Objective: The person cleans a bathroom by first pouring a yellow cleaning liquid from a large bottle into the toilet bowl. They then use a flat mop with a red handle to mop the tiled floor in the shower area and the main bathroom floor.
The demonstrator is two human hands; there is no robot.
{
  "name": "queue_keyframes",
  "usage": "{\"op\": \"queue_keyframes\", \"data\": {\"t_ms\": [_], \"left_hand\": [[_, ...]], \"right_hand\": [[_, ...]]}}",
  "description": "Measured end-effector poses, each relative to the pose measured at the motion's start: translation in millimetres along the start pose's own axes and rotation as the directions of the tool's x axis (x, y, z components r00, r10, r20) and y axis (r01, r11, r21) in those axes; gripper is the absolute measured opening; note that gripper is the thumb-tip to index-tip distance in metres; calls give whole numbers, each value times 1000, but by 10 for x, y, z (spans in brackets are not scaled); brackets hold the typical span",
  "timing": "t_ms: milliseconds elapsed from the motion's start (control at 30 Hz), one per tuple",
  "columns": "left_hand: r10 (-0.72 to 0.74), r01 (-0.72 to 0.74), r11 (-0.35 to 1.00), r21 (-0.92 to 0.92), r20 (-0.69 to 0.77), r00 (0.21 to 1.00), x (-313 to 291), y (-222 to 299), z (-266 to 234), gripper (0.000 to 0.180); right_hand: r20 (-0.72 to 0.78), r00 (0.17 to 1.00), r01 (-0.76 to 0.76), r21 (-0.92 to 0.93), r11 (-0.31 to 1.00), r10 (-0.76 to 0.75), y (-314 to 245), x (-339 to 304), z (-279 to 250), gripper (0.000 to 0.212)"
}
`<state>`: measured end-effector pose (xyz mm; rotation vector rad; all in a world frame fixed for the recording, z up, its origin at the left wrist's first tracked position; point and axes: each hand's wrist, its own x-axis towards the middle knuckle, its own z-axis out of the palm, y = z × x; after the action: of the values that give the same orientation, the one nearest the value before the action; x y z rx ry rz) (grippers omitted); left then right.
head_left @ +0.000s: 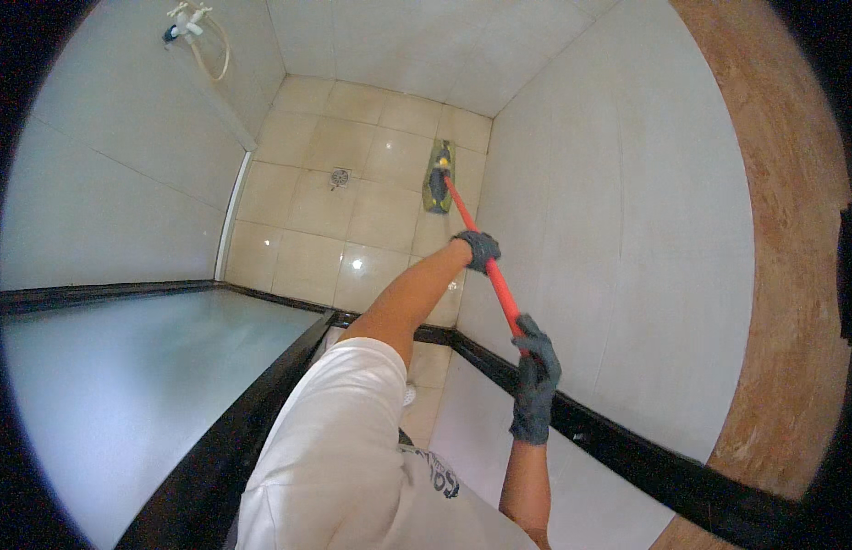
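A flat mop with a red handle (pixel 504 291) reaches forward from my hands. Its long, flat greenish-yellow and dark head (pixel 439 183) lies on the tiled floor near the right wall. Farther along the handle, my left hand (pixel 481 250), in a dark grey glove, is closed round it. My right hand (pixel 536 378), gloved the same way, grips the handle nearer to me, with its fingers curled about the upper end. The handle slants from lower right up to the mop head.
Beige tiles (pixel 316 206) cover the floor, with a round drain (pixel 340 178) left of the mop head. White walls (pixel 618 220) stand around it. A frosted panel (pixel 151 367) in a dark frame (pixel 229 440) is at left. A white tap with a hose (pixel 189 26) hangs at upper left.
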<state>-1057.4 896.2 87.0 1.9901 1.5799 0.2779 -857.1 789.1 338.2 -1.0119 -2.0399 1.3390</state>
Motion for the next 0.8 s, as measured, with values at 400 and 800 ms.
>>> {"op": "queue_keyframes", "data": {"t_ms": [400,800], "left_hand": [[-530,448,846,-288,-542,653,-300,-1799,-558,19],[-812,258,575,-777,-581,59,-583,-1696,-415,27]], "right_hand": [[188,979,29,270,962,-83,329,1751,879,43],[486,851,130,174,976,-200,162,2089,947,40]]}}
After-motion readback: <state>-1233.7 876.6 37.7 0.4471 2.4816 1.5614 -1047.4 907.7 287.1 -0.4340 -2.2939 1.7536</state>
